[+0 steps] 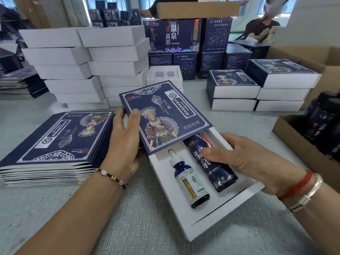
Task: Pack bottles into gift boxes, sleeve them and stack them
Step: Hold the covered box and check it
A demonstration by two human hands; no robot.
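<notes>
- Left hand point(123, 142) grips navy printed card sleeve point(161, 116), thumb on top, half over white gift box tray point(217, 218) on grey table point(128, 218).
- Right hand point(244, 159) holds tray's far side, thumb pressing tall navy bottle point(219, 173) w/ small blue dropper bottle point(189, 181) beside it.
- Flat sleeve stack point(55, 140) lies left.

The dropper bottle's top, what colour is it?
White, on the dark blue dropper bottle, seen in the head view.

Head view – looks forward, down – close over table point(128, 218)
</notes>
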